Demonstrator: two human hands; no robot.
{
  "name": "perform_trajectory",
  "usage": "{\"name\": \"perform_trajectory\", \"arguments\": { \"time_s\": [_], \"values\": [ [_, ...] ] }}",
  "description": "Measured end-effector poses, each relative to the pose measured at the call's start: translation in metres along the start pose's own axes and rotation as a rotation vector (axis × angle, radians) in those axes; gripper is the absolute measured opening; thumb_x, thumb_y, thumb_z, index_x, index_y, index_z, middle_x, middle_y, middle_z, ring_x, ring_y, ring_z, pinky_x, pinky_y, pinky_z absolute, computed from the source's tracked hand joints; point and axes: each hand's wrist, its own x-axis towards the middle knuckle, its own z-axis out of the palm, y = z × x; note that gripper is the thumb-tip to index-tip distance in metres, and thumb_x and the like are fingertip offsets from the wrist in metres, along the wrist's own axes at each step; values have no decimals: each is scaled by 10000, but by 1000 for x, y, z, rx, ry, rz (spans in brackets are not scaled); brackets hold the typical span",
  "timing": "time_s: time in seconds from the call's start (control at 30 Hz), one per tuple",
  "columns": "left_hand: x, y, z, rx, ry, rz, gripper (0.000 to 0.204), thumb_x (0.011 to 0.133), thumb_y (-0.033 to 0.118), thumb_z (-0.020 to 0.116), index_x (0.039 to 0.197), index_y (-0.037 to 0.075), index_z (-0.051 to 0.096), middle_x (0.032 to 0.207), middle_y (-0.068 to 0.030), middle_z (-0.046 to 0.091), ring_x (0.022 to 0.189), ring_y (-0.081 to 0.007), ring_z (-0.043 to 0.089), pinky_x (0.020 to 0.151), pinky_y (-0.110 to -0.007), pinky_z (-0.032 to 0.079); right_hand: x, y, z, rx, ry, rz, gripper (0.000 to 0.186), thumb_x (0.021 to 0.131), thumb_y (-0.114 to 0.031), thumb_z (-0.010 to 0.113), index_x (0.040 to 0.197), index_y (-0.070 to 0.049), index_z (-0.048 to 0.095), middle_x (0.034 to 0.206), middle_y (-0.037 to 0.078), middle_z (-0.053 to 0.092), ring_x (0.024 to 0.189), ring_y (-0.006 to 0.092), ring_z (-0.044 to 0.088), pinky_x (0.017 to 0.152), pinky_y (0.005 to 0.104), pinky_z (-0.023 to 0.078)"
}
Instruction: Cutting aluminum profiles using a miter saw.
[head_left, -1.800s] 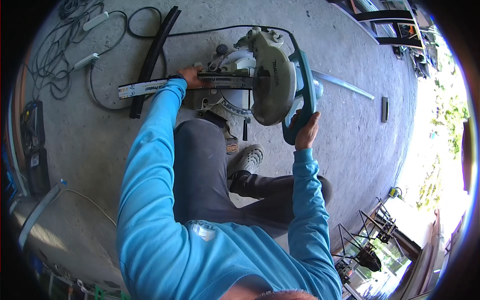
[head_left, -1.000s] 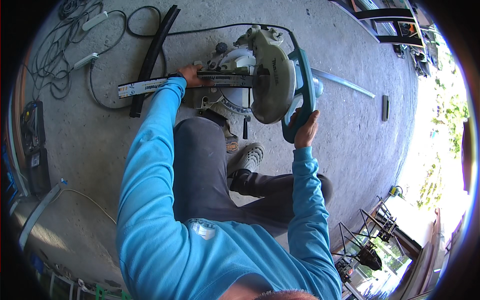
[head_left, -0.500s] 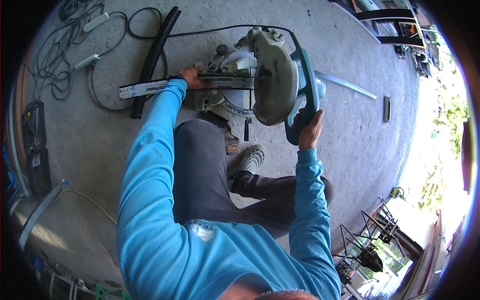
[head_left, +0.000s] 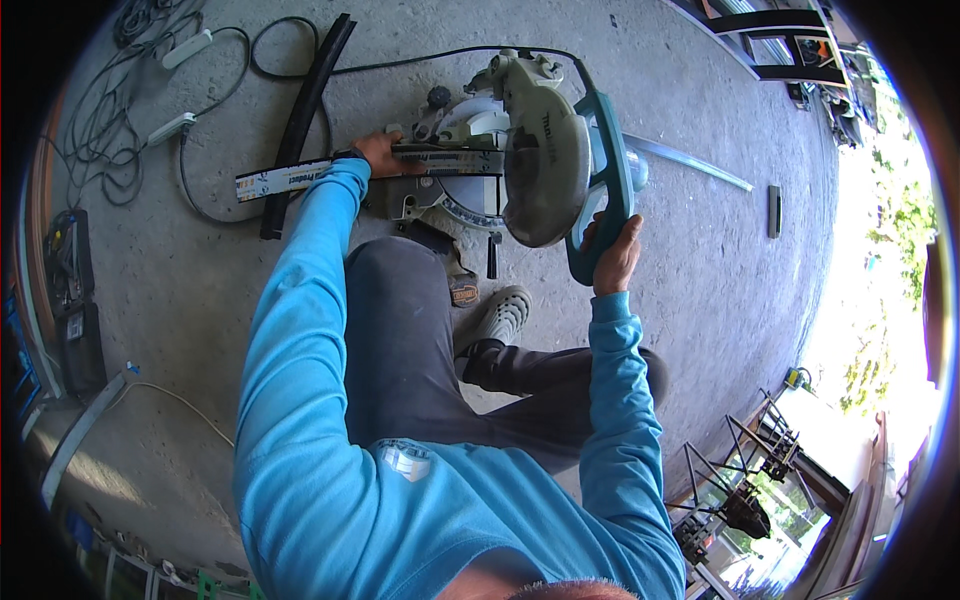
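Note:
A miter saw (head_left: pixel 545 165) with a teal handle and pale guard sits on the concrete floor before my knees. A long dark profile strip with white printed film (head_left: pixel 285 180) lies across its base, its right end hidden at the blade guard. My left hand (head_left: pixel 388 155) is closed on that strip, pressing it at the saw's fence left of the blade. My right hand (head_left: pixel 615 250) is wrapped round the lower part of the teal handle. The guard is down over the strip; I cannot see whether the blade touches it.
A black bent profile (head_left: pixel 305 120) lies left of the saw. Tangled cables and power strips (head_left: pixel 185 48) lie upper left. A silver tube (head_left: pixel 700 170) and short dark bar (head_left: pixel 774 212) lie right. Frames stand upper right, metal racks lower right, beside a bright opening.
My right hand and the saw head shifted slightly right about half a second ago and are now slightly back up and left. My left hand stays on the strip.

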Motion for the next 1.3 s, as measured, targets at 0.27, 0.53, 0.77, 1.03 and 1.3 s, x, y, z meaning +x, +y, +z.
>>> {"name": "perform_trajectory", "arguments": {
  "time_s": [0.27, 0.53, 0.77, 1.03, 1.3],
  "values": [
    [6, 5, 13, -3, 120, 31, 819, 711, 686, 768, 1271, 103, 634, 1252, -176, 675, 1187, -358, 628, 1055, -415, 465, 0, 13, -8, 19, -7, 0, 801, 1029, -665, 245, 986, 28, 644, 721, 107, 657, 601, 180, 619, 582, 315, 498],
    [-33, -20, -22, 123, 82, -99, 1055, 661, 759, 748, 1354, -10, 549, 1300, -236, 633, 1212, -370, 610, 1072, -418, 449, 54, -82, 3, 259, -99, 176, 815, 1003, -709, 303, 1143, 21, 637, 858, 129, 690, 719, 197, 628, 699, 341, 511],
    [-181, -54, -12, -45, 277, 117, 700, 782, 608, 763, 1230, 80, 665, 1145, -192, 702, 1080, -334, 676, 950, -428, 516, 122, -101, -25, 86, 139, -516, 441, 987, -78, 453, 1425, -26, 464, 1322, 183, 599, 1172, 291, 596, 957, 403, 493],
    [-310, -21, -127, -811, 1129, 278, 487, 1032, 466, 536, 1126, 8, 669, 1008, -93, 731, 961, -198, 695, 862, -357, 531, -64, -192, 95, 51, -364, -960, 489, 879, -115, 729, 1306, 22, 534, 1252, 202, 585, 1179, 346, 580, 1015, 430, 457],
    [-362, 59, -163, -1426, 986, 808, 519, 1047, 497, 459, 1258, 31, 546, 1204, -159, 669, 1152, -247, 636, 1000, -388, 500, -112, -189, 174, -447, -443, -994, 766, 736, -247, 837, 1380, -39, 479, 1300, 160, 568, 1189, 369, 547, 1001, 494, 424]
  ]
}}
